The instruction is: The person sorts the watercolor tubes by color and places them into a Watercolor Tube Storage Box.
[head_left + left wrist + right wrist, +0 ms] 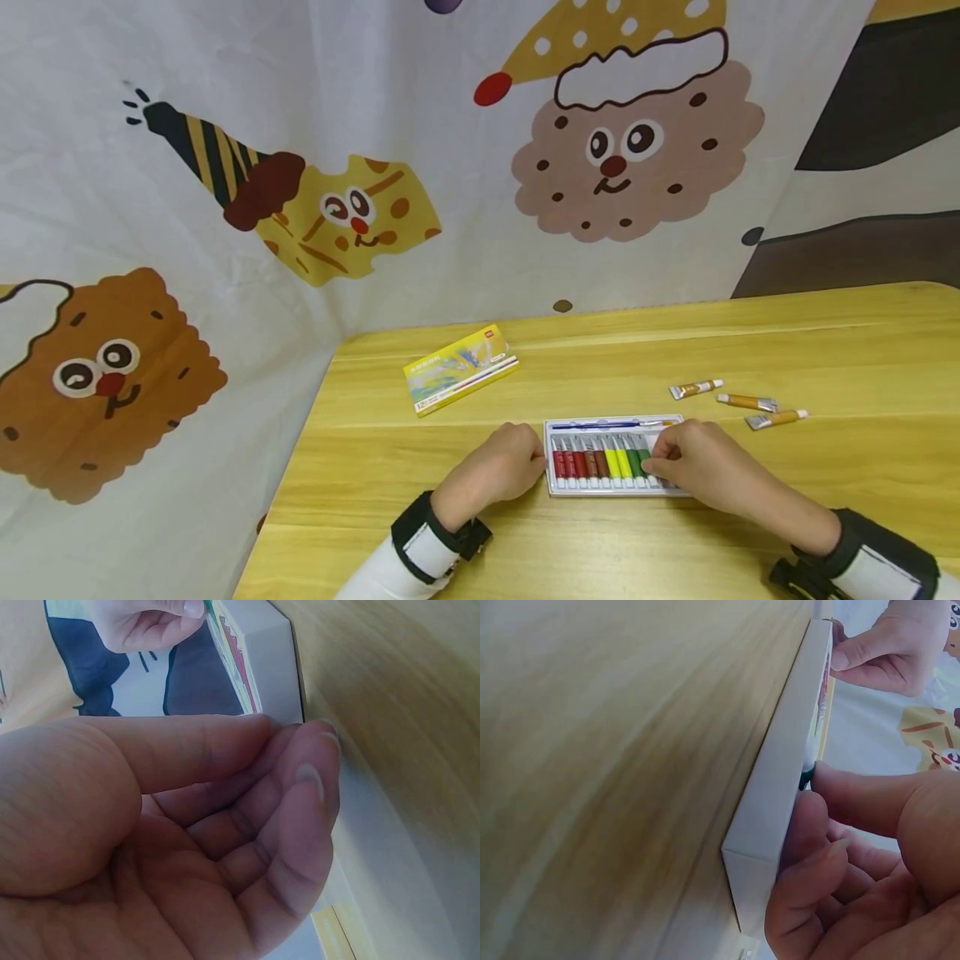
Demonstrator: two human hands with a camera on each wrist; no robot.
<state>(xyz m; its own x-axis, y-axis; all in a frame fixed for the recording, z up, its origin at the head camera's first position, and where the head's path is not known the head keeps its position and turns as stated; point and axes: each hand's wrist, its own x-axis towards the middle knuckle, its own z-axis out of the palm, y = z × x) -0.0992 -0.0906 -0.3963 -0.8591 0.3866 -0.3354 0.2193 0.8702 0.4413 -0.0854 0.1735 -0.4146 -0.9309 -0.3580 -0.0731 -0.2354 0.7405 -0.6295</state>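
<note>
Paint tray (600, 492) lies on the table (862, 333); the left hand (506, 462), fingers curled, pinches its nine-o'clock end, while the right hand (705, 467) pinches a green tube (805, 778) toward three o'clock. A steady left hold and light right fingertips should spare neighbouring tubes (592, 464) a nudge

There are three loose paint tubes (696, 388), one tray (622, 492), one brush (600, 426) and one box (459, 371).
</note>
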